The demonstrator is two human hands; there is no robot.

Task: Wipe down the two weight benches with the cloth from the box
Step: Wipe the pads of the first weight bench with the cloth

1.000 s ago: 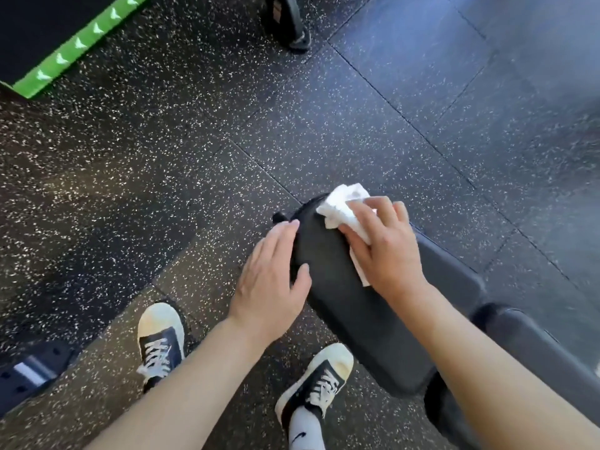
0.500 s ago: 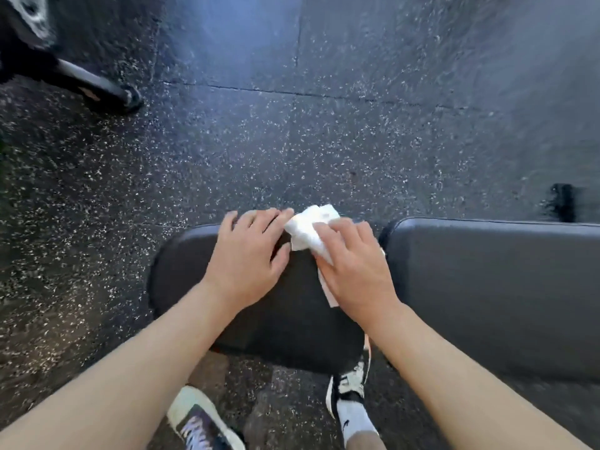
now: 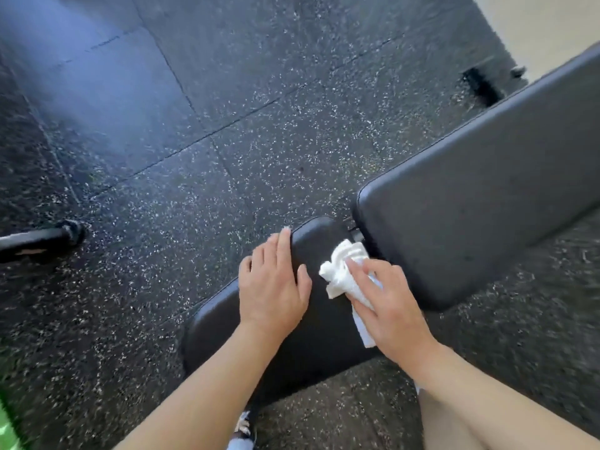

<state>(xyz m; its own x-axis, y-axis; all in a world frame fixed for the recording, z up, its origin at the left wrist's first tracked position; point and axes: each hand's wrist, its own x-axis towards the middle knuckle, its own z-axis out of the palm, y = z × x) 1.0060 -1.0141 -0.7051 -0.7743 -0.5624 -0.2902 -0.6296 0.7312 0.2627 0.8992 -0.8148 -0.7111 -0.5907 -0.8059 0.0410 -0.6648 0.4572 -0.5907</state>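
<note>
The cloth (image 3: pixel 344 273), white and crumpled, lies on the seat pad (image 3: pixel 324 323) of the bench, near the pad's far end and just beside the gap to the back pad (image 3: pixel 480 203). The right hand (image 3: pixel 386 303) presses it down: its fingers lie fairly straight over the cloth, spread, with the bunched part sticking out past the fingertips and a flat tail showing under the palm side. Whether the thumb pinches the cloth cannot be told.

The left hand (image 3: pixel 272 287) rests flat on the seat pad's left edge, fingers straight and together, thumb out toward the cloth; it holds nothing. The two hands are near each other but not touching.

The seat pad is black and rounded at its corners. The back pad, also black, runs off to the upper right. A small metal part (image 3: pixel 356 233) shows in the gap between them.

Below is a dark speckled floor (image 3: pixel 194 157) of rubber tiles. A black bar end (image 3: pixel 48 237) lies at the left edge. A shoe (image 3: pixel 243 428) shows between the forearms, and a green patch (image 3: pixel 6 430) in the lower left corner.
</note>
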